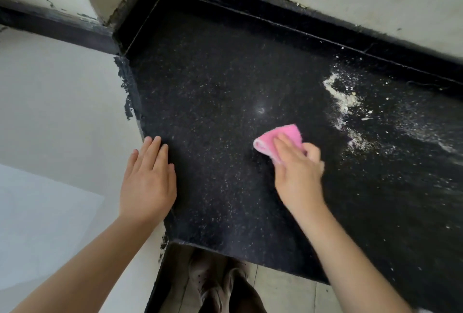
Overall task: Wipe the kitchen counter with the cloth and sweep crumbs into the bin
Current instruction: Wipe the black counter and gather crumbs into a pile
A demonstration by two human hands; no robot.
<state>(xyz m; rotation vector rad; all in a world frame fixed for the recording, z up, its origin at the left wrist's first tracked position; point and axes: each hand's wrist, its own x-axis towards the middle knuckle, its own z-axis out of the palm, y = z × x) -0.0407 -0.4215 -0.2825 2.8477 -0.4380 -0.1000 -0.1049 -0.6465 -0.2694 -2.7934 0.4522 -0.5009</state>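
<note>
Right grip [297,174] presses pink cloth [278,141] on black speckled bench [213,82]; left grip [147,179] flat, empty; crumbs [348,104] at two o'clock.

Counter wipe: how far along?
Done: the counter left of the pink cloth looks mostly clear, with only fine specks. In hand: the right hand presses the cloth down; the left hand rests flat at the edge. Left: the white crumbs to the right. No bin in view.

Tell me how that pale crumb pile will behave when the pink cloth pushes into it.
The crumb pile looks powdery with small flakes, so it will likely smear and scatter rather than slide together. A fine haze already spreads across the dark counter. The folded cloth looks soft, probably trapping some.
</note>
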